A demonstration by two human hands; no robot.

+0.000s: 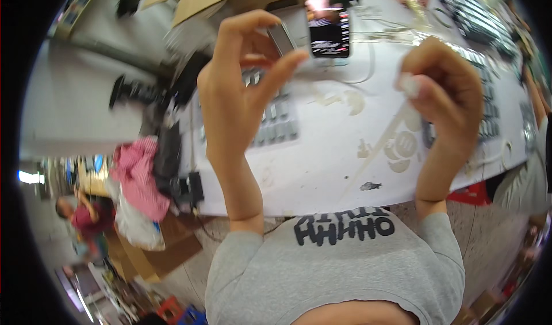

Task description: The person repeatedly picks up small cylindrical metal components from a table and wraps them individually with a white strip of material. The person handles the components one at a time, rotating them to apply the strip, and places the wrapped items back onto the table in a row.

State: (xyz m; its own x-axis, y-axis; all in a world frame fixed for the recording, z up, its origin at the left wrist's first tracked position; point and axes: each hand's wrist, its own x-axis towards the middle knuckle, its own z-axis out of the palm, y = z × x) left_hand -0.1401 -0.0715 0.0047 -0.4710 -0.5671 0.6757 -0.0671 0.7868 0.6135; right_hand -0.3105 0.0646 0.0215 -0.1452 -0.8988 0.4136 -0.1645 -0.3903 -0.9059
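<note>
Raised over the white table, my left hand (233, 83) grips a small flat rectangular grey piece (282, 39) with a pale edge, between thumb and fingers. My right hand (445, 89) is closed in a pinch, off to the right above the table. Something whitish shows at its fingertips, too blurred to name. Below my left hand lies a tray of small grey pieces in rows (279, 131), partly hidden by the hand. Another set of similar grey pieces (490, 104) lies behind my right hand.
A lit smartphone (329, 32) stands at the far side, beside an open cardboard box (230, 0). Pale cut scraps (402, 147) and a dark scrap (371, 186) lie on the table (310, 175). Pink checked cloth (141, 175) hangs at left. Other people are at both sides.
</note>
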